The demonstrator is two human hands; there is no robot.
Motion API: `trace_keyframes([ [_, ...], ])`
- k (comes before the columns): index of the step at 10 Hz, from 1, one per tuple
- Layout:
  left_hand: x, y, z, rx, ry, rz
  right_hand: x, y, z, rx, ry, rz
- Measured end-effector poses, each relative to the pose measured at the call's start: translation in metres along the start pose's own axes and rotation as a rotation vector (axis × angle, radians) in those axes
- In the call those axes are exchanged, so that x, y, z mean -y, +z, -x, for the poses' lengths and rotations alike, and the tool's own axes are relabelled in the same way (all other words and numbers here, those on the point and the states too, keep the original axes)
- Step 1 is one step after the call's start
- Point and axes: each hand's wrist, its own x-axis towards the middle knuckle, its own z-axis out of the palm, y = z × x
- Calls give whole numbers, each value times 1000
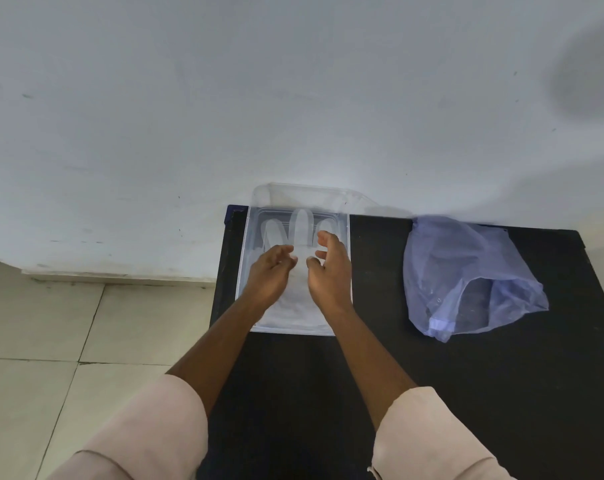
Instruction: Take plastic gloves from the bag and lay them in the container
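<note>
- The table (432,375), black, stands against the wall (224,98); its left edge drops to the floor (51,341) just beside the container, so there is little spare room on that side and plenty of bare top in front and between container and bag.
- The bag (466,271), thin and bluish, lies slumped on the right of the table, well apart from the container, its mouth towards the person; what it still contains I cannot tell.
- The container (343,244), clear and shallow, sits at the table's back left corner, its far end against the wall.
- A glove (302,223) lies flat in the container, fingers pointing to the wall.
- The left hand (269,271) and right hand (328,268) hover over the glove, fingers loosely spread, gripping nothing.
- Judged step: smoothing the laid glove. The next move likely calls for reaching right across the open table to the bag.
</note>
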Motion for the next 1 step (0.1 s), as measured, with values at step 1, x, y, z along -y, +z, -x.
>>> trace_keyframes([
  [1, -16, -5, 7, -99, 45, 69, 6, -24, 7, 25, 57, -195],
])
